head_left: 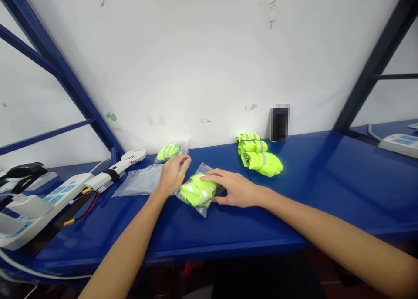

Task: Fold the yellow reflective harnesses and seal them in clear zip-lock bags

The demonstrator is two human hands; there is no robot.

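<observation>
A folded neon-yellow reflective garment in a clear zip bag [197,191] lies on the blue table at the middle. My right hand [233,188] grips its right side, fingers over the top and thumb low at the side. Just beyond its upper left edge is my left hand [173,173], fingers curled together; whatever they may hold is hidden. Flat clear plastic bags [139,180] lie beside and partly behind that hand. Against the wall sits another bagged yellow garment [170,151]. Several rolled yellow garments [261,162] with grey reflective bands lie in a row, right of centre.
White power strips [62,194] with plugs and cables line the left side. A small white fan [133,155] and a wired battery-like pack [106,178] lie near them. A dark blurred-out object [280,122] leans on the wall. Blue metal posts [73,85] frame the table [326,186].
</observation>
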